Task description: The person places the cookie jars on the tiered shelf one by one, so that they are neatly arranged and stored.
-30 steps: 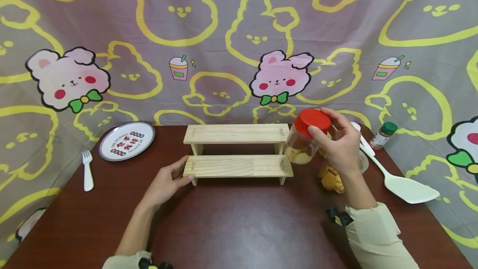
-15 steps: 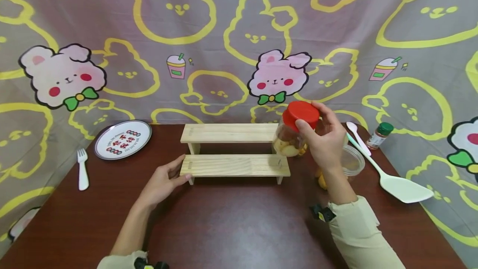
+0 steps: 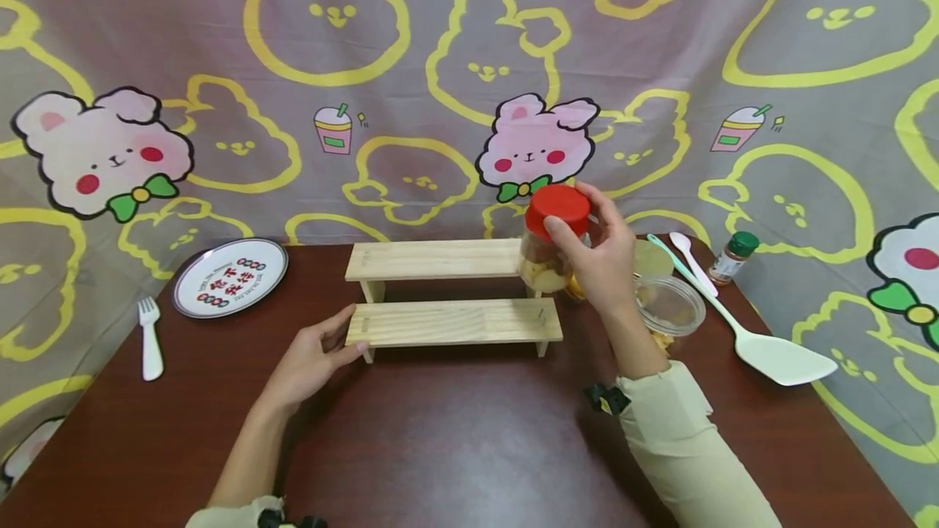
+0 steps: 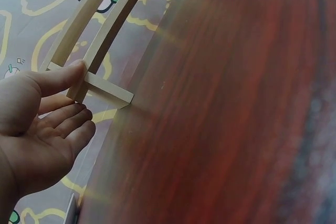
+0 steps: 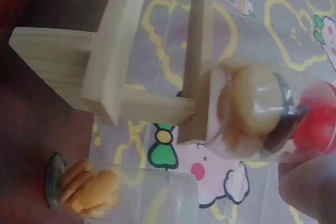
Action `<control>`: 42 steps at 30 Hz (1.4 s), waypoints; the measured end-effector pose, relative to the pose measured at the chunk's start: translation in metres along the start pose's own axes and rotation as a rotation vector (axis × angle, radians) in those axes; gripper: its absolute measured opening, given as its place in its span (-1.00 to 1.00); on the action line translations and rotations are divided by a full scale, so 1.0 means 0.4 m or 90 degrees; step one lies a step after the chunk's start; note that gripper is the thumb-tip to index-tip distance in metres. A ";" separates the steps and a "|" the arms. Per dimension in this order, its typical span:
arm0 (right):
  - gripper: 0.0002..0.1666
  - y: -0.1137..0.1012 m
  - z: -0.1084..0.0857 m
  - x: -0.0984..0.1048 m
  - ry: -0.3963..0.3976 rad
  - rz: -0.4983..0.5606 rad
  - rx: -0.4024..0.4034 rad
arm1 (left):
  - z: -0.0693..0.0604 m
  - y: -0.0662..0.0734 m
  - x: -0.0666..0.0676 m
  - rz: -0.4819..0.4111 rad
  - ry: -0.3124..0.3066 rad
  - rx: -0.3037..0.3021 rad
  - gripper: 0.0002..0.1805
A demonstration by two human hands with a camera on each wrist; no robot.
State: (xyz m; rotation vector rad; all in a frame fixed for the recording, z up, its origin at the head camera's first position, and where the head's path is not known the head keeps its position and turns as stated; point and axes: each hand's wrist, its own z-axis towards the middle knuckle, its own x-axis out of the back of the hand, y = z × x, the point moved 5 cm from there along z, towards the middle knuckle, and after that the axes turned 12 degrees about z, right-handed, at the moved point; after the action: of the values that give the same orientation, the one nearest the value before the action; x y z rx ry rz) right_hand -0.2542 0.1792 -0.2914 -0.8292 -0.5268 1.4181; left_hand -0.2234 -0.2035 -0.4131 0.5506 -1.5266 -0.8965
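Note:
A clear jar (image 3: 541, 271) with a red lid (image 3: 559, 209) and pale, round pieces inside is in my right hand (image 3: 603, 263), thumb and fingers gripping it around the lid. Its base is at the right end of the upper board of a two-step wooden rack (image 3: 451, 324). In the right wrist view the jar (image 5: 252, 108) looks to be against that board (image 5: 198, 77); whether its weight rests there I cannot tell. My left hand (image 3: 311, 361) pinches the left end of the lower board; in the left wrist view the thumb (image 4: 63, 77) lies on the board's edge.
Right of the rack stands an open clear container (image 3: 671, 305) with golden-brown pieces in it. Beyond it are a white spatula (image 3: 781, 355), a white spoon (image 3: 693, 259) and a green-capped spice bottle (image 3: 735, 257). A plate (image 3: 231, 277) and a white fork (image 3: 150, 341) lie at left.
My right hand has carried the red-lidded jar leftward, from beside the rack to the upper board's right end. The left hand has kept its hold on the rack.

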 end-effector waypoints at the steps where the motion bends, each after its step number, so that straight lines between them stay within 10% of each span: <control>1: -0.36 0.003 0.002 -0.004 -0.008 0.001 0.000 | 0.000 0.000 0.001 0.000 0.000 0.000 -0.18; 24: -0.25 0.063 0.009 -0.083 -0.051 0.109 0.064 | 0.000 0.006 0.001 -0.031 0.011 -0.012 -0.20; 32: 0.12 0.079 0.013 -0.139 -0.062 0.102 0.036 | 0.002 -0.008 -0.004 -0.017 0.013 -0.002 -0.19; 42: 0.02 0.102 0.019 -0.197 -0.092 0.113 0.010 | 0.004 -0.008 -0.002 -0.017 0.011 -0.002 -0.19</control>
State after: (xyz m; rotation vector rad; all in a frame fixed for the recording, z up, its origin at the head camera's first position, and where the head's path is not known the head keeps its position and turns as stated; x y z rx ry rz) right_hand -0.2949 0.1012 -0.3057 -0.7797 -0.5613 1.6524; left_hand -0.2255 -0.2045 -0.4159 0.5762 -1.5052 -0.9129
